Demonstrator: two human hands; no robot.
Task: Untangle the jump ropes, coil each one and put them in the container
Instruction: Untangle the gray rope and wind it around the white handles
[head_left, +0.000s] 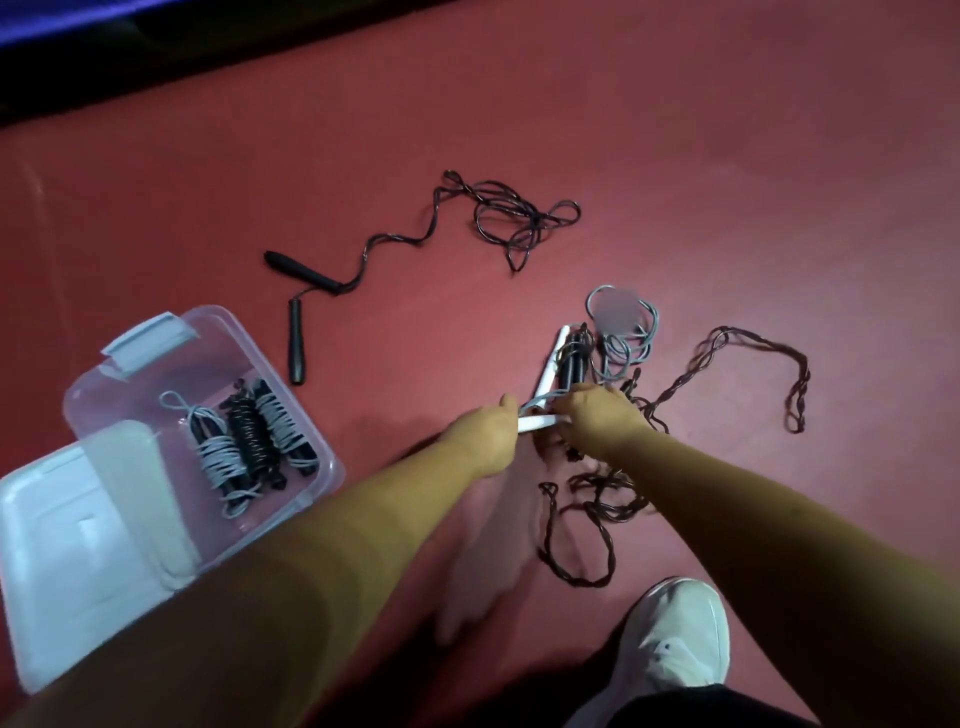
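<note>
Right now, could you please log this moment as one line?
left hand, right hand: hold white handle | container: three coiled ropes | black rope: loose on floor

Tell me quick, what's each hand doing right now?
Left hand: grips one end of the white handle.
Right hand: grips the other end of the same handle.
</note>
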